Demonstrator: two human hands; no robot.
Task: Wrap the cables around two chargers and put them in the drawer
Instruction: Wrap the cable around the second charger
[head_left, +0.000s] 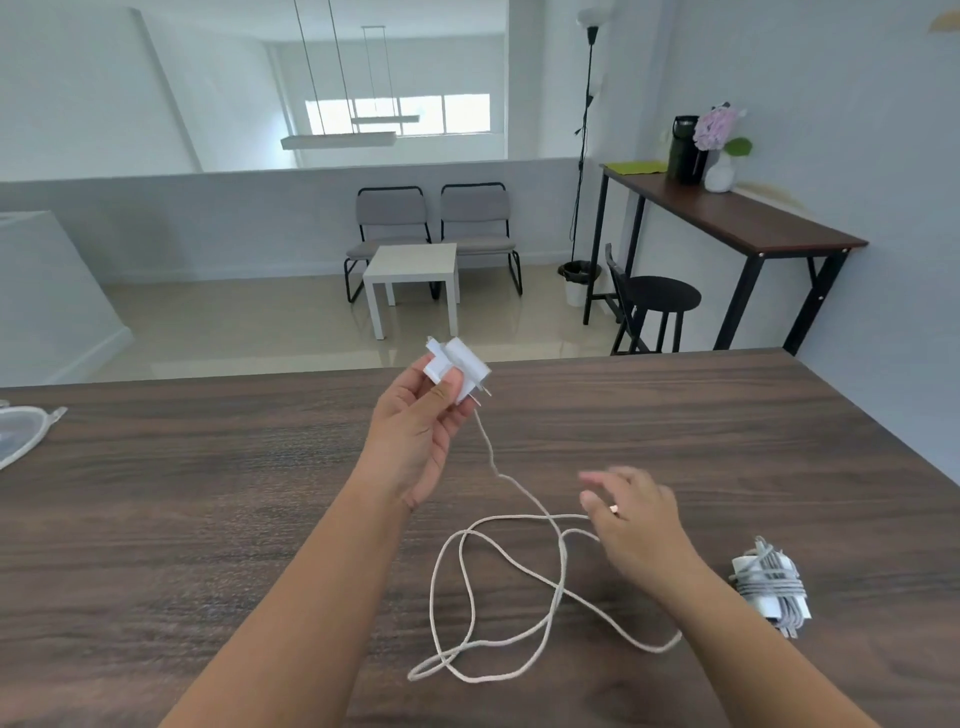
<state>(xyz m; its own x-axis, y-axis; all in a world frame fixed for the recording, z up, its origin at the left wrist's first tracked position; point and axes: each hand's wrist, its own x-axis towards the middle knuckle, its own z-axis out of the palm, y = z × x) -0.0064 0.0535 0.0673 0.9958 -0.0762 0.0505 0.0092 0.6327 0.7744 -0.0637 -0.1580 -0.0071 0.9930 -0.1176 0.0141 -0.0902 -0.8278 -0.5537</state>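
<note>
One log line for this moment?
left hand holds charger | right hand over loose cable | wrapped charger on table

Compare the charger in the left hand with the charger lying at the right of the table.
The held charger is lifted off the table in the left hand; the wrapped charger lies on the table, untouched. The held charger's cable trails down in loose loops across the table; the wrapped charger's cable is wound around its body. Both are white plug blocks.
</note>
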